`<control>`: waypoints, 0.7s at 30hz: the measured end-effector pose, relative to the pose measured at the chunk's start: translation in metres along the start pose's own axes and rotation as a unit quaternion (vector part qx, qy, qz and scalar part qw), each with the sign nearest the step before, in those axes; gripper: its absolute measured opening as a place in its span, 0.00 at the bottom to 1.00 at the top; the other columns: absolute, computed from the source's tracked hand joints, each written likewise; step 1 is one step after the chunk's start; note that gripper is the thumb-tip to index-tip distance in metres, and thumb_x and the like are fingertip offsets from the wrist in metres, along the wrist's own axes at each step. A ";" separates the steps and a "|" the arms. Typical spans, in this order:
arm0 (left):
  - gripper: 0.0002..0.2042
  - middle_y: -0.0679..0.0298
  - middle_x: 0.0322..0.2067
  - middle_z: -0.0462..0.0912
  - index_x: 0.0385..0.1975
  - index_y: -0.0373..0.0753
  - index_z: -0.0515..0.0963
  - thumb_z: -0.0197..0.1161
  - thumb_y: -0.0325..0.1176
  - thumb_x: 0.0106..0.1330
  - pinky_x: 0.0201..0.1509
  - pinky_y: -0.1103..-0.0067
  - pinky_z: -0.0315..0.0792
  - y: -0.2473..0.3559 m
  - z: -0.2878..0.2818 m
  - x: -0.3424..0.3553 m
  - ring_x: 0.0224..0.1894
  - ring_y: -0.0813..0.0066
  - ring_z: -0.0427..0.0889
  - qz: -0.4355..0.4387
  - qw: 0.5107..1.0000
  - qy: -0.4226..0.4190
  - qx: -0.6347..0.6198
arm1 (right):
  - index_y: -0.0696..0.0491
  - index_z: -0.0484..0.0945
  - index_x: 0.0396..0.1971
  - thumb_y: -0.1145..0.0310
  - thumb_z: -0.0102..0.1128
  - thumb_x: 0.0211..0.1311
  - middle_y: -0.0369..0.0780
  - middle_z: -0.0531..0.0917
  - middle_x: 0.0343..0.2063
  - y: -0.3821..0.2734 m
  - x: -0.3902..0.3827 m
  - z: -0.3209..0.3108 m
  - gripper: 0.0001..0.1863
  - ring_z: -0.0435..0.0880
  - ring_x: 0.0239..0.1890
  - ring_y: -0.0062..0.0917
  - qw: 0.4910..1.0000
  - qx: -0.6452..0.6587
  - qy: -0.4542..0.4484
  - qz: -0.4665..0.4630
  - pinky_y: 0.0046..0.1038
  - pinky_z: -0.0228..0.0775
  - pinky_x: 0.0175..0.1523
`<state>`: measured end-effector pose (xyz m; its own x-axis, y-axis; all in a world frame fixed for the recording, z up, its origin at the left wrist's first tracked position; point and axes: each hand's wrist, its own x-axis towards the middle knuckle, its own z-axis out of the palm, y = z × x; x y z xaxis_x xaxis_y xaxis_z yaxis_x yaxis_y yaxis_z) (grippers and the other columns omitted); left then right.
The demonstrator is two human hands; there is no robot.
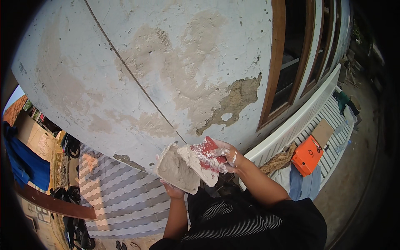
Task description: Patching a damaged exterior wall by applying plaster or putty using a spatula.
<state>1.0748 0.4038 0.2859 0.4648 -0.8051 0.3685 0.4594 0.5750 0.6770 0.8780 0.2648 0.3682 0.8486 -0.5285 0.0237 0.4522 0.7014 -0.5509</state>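
My left hand (172, 188) is closed on a putty-crusted tray (174, 171) full of grey paste, held low before the wall. In my right hand (226, 158) is a red plastic scraper (210, 151) smeared with white paste, its coated blade at the tray's right edge. Behind them is a pale wall (216, 37) with beige smeared patches, a long dark vertical line and a flaked, bare grey patch (233, 100).
Right of the wooden-framed windows (277, 62), a white slatted bench (325, 166) holds an orange case (307, 155) and cloths. At left are a patterned tiled floor (116, 196), a brown board (54, 202), parked motorbikes (73, 146) and a blue tarp (25, 154).
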 end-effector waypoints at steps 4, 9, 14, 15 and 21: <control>0.35 0.56 0.70 0.50 0.71 0.46 0.48 0.35 0.62 0.69 0.69 0.52 0.53 0.009 0.010 -0.005 0.69 0.48 0.54 0.034 0.997 0.060 0.017 | 0.61 0.60 0.62 0.76 0.54 0.60 0.46 0.76 0.52 -0.025 -0.003 -0.019 0.29 0.79 0.52 0.30 0.990 -0.041 0.064 -0.122 0.31 0.75 0.55; 0.34 0.57 0.70 0.51 0.70 0.47 0.49 0.36 0.61 0.70 0.69 0.52 0.53 0.010 0.004 -0.009 0.69 0.48 0.54 0.021 0.998 0.049 -0.014 | 0.60 0.62 0.59 0.76 0.57 0.62 0.40 0.77 0.46 -0.055 0.009 -0.032 0.26 0.79 0.44 0.21 0.874 -0.283 0.245 -0.310 0.24 0.74 0.47; 0.34 0.57 0.69 0.53 0.70 0.48 0.50 0.36 0.61 0.70 0.68 0.51 0.56 0.008 -0.013 -0.014 0.68 0.48 0.57 0.003 0.996 0.086 -0.029 | 0.61 0.66 0.50 0.78 0.55 0.59 0.47 0.82 0.31 -0.075 0.022 -0.005 0.19 0.84 0.33 0.37 0.702 -0.511 0.374 -0.326 0.32 0.73 0.38; 0.33 0.57 0.69 0.53 0.70 0.48 0.50 0.36 0.60 0.70 0.67 0.51 0.58 0.010 -0.006 -0.014 0.68 0.48 0.58 0.015 0.997 0.070 -0.011 | 0.61 0.65 0.48 0.77 0.56 0.58 0.51 0.81 0.29 -0.077 0.026 -0.003 0.19 0.83 0.32 0.44 0.679 -0.536 0.376 -0.332 0.37 0.73 0.39; 0.34 0.57 0.69 0.54 0.70 0.48 0.50 0.36 0.61 0.70 0.66 0.51 0.59 0.013 0.003 -0.015 0.67 0.48 0.60 0.028 0.997 0.066 -0.016 | 0.61 0.63 0.48 0.74 0.55 0.56 0.57 0.79 0.29 -0.071 0.053 0.028 0.20 0.79 0.33 0.55 0.593 -0.635 0.366 -0.334 0.46 0.70 0.40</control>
<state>1.0720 0.4230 0.2910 0.5847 -0.7471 0.3162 0.4529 0.6239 0.6369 0.8985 0.2007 0.4321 0.0403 -0.8773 0.4782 -0.3450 -0.4614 -0.8174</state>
